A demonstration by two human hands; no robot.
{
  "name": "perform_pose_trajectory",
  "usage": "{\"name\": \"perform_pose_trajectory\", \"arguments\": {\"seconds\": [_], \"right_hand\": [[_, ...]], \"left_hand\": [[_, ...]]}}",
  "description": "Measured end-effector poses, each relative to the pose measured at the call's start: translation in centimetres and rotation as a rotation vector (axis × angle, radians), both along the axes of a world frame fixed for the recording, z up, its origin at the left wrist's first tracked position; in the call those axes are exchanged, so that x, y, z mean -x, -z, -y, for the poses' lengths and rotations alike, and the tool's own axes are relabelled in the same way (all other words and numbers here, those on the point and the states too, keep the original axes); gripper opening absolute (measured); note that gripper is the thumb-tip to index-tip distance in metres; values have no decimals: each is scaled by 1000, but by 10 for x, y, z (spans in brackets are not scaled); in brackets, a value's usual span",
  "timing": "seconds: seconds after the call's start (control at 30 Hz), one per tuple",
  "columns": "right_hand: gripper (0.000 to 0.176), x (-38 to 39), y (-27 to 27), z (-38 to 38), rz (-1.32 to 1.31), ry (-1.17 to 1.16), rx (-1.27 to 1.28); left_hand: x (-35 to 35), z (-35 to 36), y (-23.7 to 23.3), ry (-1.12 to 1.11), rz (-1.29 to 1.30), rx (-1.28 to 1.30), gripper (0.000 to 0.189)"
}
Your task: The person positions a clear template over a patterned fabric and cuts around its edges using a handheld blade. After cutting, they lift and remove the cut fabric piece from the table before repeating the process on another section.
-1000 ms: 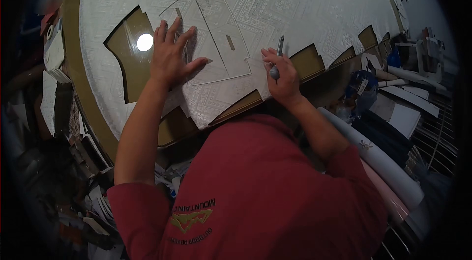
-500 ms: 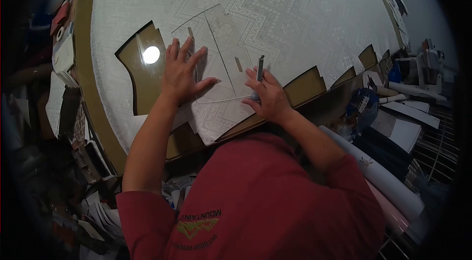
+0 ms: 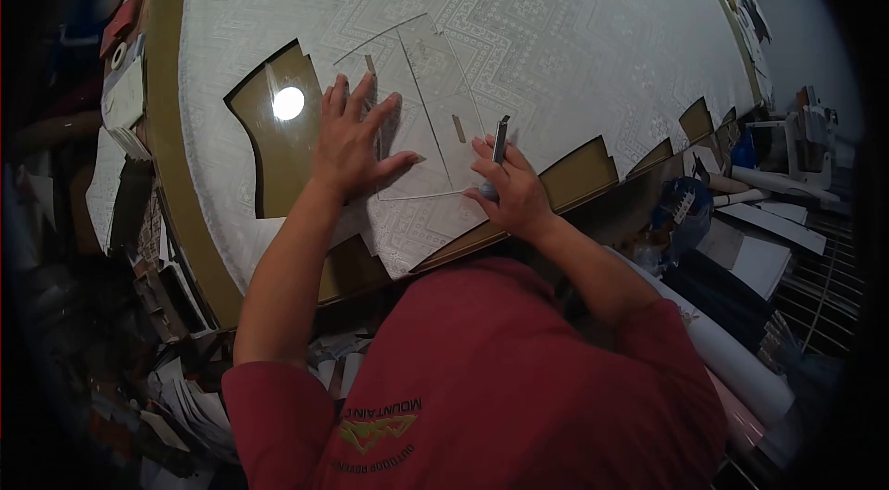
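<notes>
A clear plastic template [image 3: 426, 110] lies flat on white patterned fabric [image 3: 519, 18] spread over a brown table [image 3: 167, 119]. My left hand [image 3: 356, 143] presses down on the template's left part, fingers spread. My right hand [image 3: 509, 189] grips a slim metal knife or pen-like tool [image 3: 498, 149], its tip at the template's lower right edge. Cut-out gaps in the fabric show the brown tabletop, one to the left of my left hand [image 3: 273, 138] and another to the right of my right hand [image 3: 579, 177].
Stacks of papers and clutter [image 3: 120, 101] line the table's left side. Rolls of material [image 3: 704, 323], white boards [image 3: 769, 231] and a wire rack [image 3: 815, 305] crowd the floor at right. My red shirt [image 3: 500, 379] fills the lower view.
My right hand with the tool has shifted left, from the fabric's cut edge to the template's lower right edge. My left hand stays pressed on the template.
</notes>
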State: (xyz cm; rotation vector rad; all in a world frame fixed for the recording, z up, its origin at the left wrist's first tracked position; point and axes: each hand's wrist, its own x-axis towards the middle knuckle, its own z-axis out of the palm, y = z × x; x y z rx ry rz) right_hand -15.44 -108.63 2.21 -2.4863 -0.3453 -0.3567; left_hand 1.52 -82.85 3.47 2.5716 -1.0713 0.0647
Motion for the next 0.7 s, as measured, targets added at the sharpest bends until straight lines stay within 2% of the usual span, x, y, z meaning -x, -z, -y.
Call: {"name": "perform_pose_trajectory", "arguments": {"seconds": [0.1, 0.4, 0.47, 0.5, 0.57, 0.7], "right_hand": [[42, 0, 3, 0, 8, 4, -9], [44, 0, 0, 0, 3, 2, 14], [43, 0, -1, -1, -8, 9, 6], [43, 0, -2, -1, -17, 13, 12], [43, -1, 0, -2, 1, 6, 24], [42, 0, 0, -2, 22, 10, 31]], "left_hand": [[1, 0, -1, 5, -3, -2, 86], [0, 4, -7, 6, 11, 4, 81], [-2, 13, -14, -21, 40, -187, 80], [-8, 18, -13, -24, 42, -193, 80], [-18, 31, -12, 195, 49, -265, 81], [-11, 46, -26, 181, -75, -194, 91]]}}
